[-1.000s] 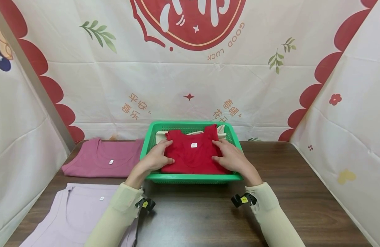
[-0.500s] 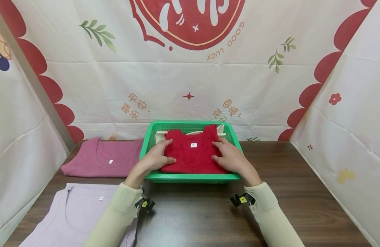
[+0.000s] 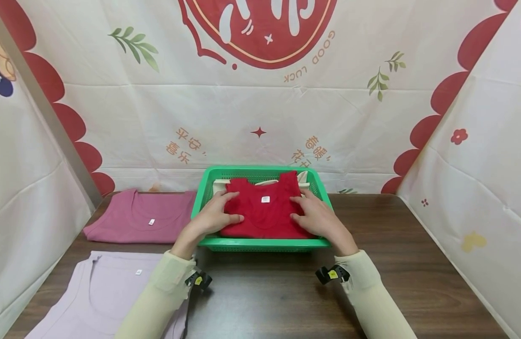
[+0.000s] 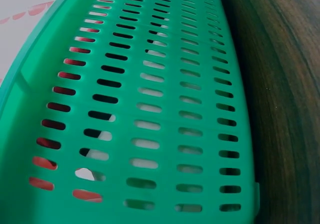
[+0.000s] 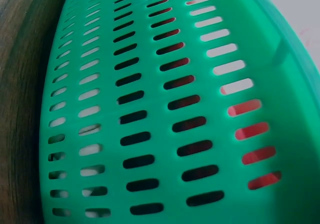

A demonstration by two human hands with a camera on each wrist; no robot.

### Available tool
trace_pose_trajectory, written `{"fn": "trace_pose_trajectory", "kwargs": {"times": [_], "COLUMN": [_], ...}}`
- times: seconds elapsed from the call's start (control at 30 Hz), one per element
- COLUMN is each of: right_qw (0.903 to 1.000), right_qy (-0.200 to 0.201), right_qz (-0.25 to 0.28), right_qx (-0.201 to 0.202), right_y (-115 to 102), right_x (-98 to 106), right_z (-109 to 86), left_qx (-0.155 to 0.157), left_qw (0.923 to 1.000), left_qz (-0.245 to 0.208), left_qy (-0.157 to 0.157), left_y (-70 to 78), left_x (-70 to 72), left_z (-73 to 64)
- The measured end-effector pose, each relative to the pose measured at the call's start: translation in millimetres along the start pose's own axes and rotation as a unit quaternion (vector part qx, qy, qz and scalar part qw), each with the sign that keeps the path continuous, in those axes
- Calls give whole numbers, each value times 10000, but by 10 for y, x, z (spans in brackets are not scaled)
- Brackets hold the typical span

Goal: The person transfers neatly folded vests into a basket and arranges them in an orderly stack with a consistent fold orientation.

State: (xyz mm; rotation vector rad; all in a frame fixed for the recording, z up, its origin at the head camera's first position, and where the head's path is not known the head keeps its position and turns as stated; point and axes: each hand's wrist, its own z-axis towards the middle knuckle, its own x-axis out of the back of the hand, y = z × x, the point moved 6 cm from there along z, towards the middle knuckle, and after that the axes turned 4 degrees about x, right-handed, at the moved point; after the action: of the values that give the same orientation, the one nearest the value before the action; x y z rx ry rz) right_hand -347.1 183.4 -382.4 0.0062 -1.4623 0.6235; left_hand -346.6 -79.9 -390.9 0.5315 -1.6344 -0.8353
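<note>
A folded red tank top (image 3: 265,214) with a white neck label lies in a green plastic basket (image 3: 264,243). My left hand (image 3: 215,214) reaches over the left side of the basket, thumb and fingers spread on the top's left edge. On the opposite edge, my right hand (image 3: 317,214) rests with its fingers apart in the same way. Cream cloth (image 3: 220,186) shows from under the red top at the back. Both wrist views are filled by the slotted basket wall (image 4: 170,108), and neither shows the hands.
To the left of the basket lies a folded mauve-pink tank top (image 3: 158,212). Nearer the front is a pale lilac one (image 3: 120,287), partly under the left sleeve. Brown wood-grain table (image 3: 260,301) surrounds the basket, and a printed white curtain (image 3: 260,108) hangs behind.
The left thumb has slid slightly to the right over the red tank top. The right hand and the basket look the same.
</note>
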Motion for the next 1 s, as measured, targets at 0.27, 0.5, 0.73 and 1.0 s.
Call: {"fn": "trace_pose_trajectory", "kwargs": {"times": [0.27, 0.5, 0.73, 1.0], "right_qw": [10000, 9999, 9997, 9993], "right_qy": [9, 91, 113, 327], "right_qz": [13, -66, -174, -92], "right_qx": [9, 72, 151, 175], "right_y": [8, 6, -21, -31], "right_x": [-11, -10, 7, 22], "right_z": [8, 15, 14, 10], "left_qx": [-194, -604, -379, -410], "left_qw": [9998, 9980, 9983, 9985], "left_qz": [-11, 62, 223, 205], "left_qy": [3, -177, -381, -289], "left_y": [6, 30, 21, 19], "left_x": [6, -13, -48, -33], "left_z": [-7, -11, -19, -11]}}
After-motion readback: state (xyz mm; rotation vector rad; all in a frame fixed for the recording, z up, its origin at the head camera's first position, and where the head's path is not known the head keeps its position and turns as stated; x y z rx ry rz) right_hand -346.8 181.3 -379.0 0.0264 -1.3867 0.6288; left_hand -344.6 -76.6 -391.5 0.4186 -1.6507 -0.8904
